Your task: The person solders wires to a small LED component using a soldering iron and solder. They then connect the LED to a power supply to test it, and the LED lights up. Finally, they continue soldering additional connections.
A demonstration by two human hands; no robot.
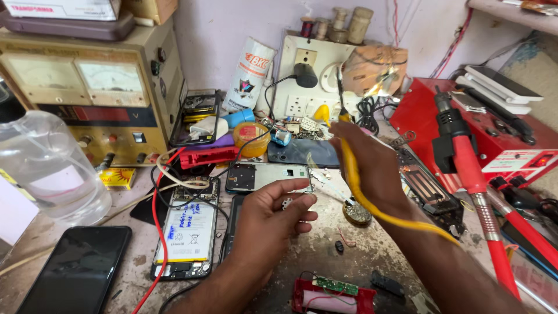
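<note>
Over the opened phone (187,229) on the counter (325,250), just right of it, left hand (273,218) pinches a small white part (286,203) in curled fingers. Right hand (369,166), farther right of the phone, grips a yellow-corded soldering iron (350,163), tip raised.

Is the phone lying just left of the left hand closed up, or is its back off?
Back off: the phone lies face down, its white battery and circuit boards exposed, beside the left hand.

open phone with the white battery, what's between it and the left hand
In the head view, a narrow dark phone part lies between the open phone and the left hand.
</note>
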